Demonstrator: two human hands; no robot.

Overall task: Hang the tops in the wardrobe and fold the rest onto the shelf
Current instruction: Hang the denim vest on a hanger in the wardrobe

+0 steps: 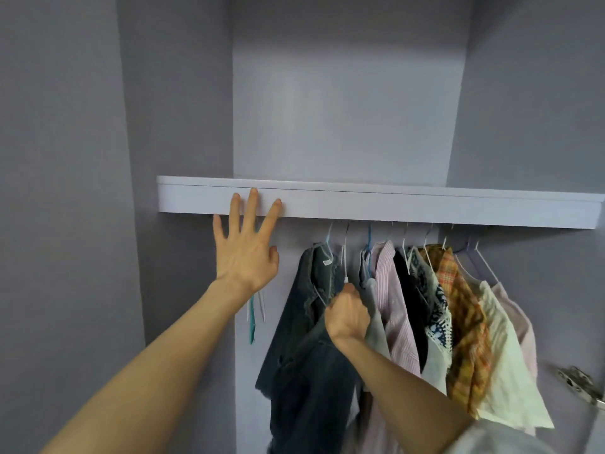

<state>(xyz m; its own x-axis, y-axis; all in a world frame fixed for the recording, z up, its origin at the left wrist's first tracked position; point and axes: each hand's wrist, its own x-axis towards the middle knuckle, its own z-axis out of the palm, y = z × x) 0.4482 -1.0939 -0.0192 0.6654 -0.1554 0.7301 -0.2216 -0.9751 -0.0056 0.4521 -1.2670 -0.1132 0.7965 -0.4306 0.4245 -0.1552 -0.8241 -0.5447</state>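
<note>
Inside the grey wardrobe, several tops hang on hangers under the shelf (393,204). At the left of the row is a dark denim top (301,322); then come a pink striped shirt (393,303), a black one, an orange plaid shirt (458,309) and a cream top (504,355). My right hand (347,314) is shut on the neck of a white hanger (344,257) between the denim top and the pink shirt. My left hand (247,244) is open with fingers spread, its fingertips over the shelf's front edge.
Behind my left wrist hang empty teal and white hangers (253,316). The wardrobe's left side panel (176,126) stands close to my left arm. A metal door hinge (579,381) sits at the lower right.
</note>
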